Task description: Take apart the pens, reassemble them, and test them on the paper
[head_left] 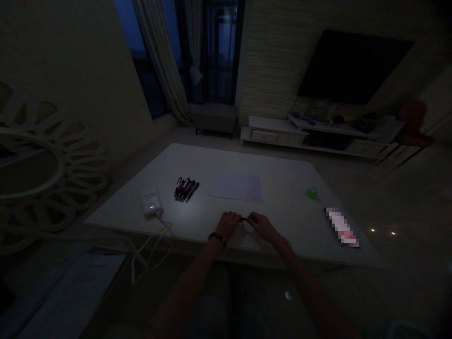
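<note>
In a dim room, my left hand [229,223] and my right hand [260,224] meet near the front edge of a white table [282,174]. Both hands have curled fingers pinched on a small dark thing [243,219] between them, perhaps a pen; too dark to name. A sheet of paper [236,186] lies just beyond the hands. A bunch of pens [186,189] lies to the left of the paper. My left wrist wears a dark band.
A white device [151,202] with a lit dot and trailing cables sits at the table's left. A small green object [311,192] and a blurred flat item [342,228] lie at the right. Behind are a television, a low cabinet and a curtained window.
</note>
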{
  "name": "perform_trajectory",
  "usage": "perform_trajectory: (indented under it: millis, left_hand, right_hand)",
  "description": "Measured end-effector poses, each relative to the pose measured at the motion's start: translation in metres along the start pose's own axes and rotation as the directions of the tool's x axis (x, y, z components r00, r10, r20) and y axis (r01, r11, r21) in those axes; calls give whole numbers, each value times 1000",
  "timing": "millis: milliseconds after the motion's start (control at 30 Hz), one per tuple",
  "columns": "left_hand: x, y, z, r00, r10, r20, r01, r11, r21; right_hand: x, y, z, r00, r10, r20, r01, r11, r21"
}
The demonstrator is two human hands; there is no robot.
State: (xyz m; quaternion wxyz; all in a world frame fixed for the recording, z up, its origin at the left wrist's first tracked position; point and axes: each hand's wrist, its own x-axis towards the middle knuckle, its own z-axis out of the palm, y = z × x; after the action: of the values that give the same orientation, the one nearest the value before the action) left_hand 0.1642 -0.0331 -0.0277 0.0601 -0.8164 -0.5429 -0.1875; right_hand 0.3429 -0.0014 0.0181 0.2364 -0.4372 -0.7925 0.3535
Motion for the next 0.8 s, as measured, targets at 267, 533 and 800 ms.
perform_trajectory:
  millis: [267, 533, 800]
  left_hand:
    - [-1, 0, -5, 999, 29, 24, -29, 999, 14]
    - [-4, -3, -2, 995, 92, -39, -92, 996, -10]
    - [-3, -1, 2, 988, 110, -111, -118, 991, -62]
  right_hand:
    - [0, -5, -3, 990, 27, 136, -9, 991, -134]
    - [8, -10, -9, 951, 73, 300, 27, 949, -316]
    - [10, -15, -2, 943, -7, 333, 143, 912, -385]
